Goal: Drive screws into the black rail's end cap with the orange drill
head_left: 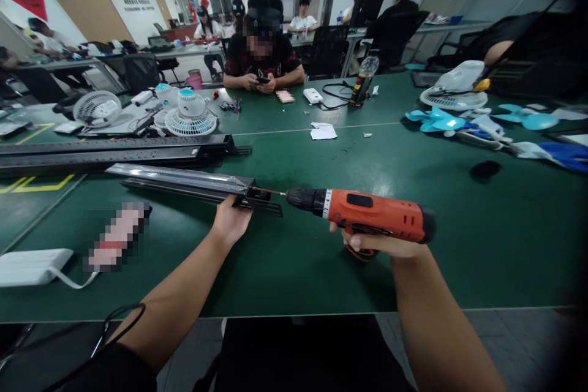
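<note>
My right hand (374, 244) is wrapped round the grip of an orange cordless drill (376, 213), which points left. A long thin bit (272, 191) runs from its black chuck to the near end of a black metal rail (202, 187). Whether the bit's tip is seated there I cannot make out. My left hand (232, 220) grips that rail from below, close to the same end. Clear plastic film lies along the rail's top. Behind it, more long black rails (114, 150) lie on the green table (316, 282).
Left of my arm are a phone (119, 236) and a white power bank (34, 266) joined by a cable. Fan parts (190, 113) stand at the back left, blue fan blades (436, 119) at the right. Across the table sits a person (264, 49) near a bottle (362, 82).
</note>
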A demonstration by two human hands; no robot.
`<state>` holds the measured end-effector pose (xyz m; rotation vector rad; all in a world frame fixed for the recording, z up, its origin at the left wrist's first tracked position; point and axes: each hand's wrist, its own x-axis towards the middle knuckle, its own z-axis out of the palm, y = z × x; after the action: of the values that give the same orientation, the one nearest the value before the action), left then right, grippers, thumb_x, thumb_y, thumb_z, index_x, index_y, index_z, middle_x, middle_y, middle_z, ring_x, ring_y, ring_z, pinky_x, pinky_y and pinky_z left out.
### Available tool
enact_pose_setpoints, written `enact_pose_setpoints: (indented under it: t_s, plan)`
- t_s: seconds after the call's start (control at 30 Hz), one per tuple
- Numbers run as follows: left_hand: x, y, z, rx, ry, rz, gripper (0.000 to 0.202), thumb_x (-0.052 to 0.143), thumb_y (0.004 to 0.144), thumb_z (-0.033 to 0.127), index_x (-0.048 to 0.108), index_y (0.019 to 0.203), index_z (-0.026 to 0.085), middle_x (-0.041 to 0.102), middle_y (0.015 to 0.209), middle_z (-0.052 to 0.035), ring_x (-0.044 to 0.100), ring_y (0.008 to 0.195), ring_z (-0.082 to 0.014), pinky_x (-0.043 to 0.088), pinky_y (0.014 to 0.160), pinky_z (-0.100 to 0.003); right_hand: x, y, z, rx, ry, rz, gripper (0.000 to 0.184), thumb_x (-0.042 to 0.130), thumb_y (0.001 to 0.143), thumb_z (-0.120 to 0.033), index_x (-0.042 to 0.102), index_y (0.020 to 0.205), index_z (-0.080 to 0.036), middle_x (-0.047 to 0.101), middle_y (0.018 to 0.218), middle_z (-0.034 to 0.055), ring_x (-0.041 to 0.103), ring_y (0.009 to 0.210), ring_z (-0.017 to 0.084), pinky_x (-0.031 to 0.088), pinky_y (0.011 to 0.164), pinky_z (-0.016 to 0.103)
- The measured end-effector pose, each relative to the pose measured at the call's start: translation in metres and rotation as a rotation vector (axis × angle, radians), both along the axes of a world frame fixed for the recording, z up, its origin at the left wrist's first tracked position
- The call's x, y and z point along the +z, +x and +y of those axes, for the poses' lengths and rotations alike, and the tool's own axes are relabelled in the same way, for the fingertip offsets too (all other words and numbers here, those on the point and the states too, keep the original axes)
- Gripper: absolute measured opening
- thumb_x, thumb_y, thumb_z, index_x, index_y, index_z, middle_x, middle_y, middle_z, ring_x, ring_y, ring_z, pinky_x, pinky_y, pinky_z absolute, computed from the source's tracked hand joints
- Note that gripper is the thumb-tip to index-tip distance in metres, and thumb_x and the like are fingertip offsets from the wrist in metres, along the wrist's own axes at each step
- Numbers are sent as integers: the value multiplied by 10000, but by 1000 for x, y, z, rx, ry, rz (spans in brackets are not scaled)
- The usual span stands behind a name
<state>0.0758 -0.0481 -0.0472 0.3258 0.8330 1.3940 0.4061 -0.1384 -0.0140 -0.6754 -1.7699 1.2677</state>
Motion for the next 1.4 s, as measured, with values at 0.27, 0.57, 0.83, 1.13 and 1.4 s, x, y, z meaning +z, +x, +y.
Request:
enact_pose_setpoints:
  t_s: [0.27,0.57,0.83,1.13,1.4]
  plan:
    - [-9,-2,5,22,15,15,218,563,946,112,778,978,129,804,874,-92,789,918,-235,618,917,-355,0,0,0,26,22,-1,334,785,983,-264,727,1303,-189,703,835,41,652,617,150,582,518,260]
    - [1,-1,1,-32,2,-4,271,538,984,138,774,1118,142,805,898,-82,783,889,-221,619,875,-337,-1,-1,0,28,-29,32,346,789,977,-268,714,1304,-183,703,829,26,610,566,122,573,496,248]
    - [7,1,0,19,-50,-51,335,518,953,54,755,1184,101,812,922,-96,788,883,-200,622,864,-297,0,0,0,34,-12,-4,352,777,986,-256,705,1324,-192,695,810,9,632,579,124,595,523,251]
    - [9,2,0,52,-85,-58,353,522,953,19,761,1196,113,812,925,-89,781,840,-191,622,820,-283,1,-1,0,37,-12,0,313,773,985,-230,721,1289,-174,677,753,-8,607,549,115,566,489,229]
    - [9,2,-1,53,-77,-65,363,517,961,21,756,1218,112,819,955,-90,780,831,-189,625,810,-288,-2,-1,1,50,20,20,316,770,986,-206,727,1298,-174,671,737,-12,594,554,117,563,498,230]
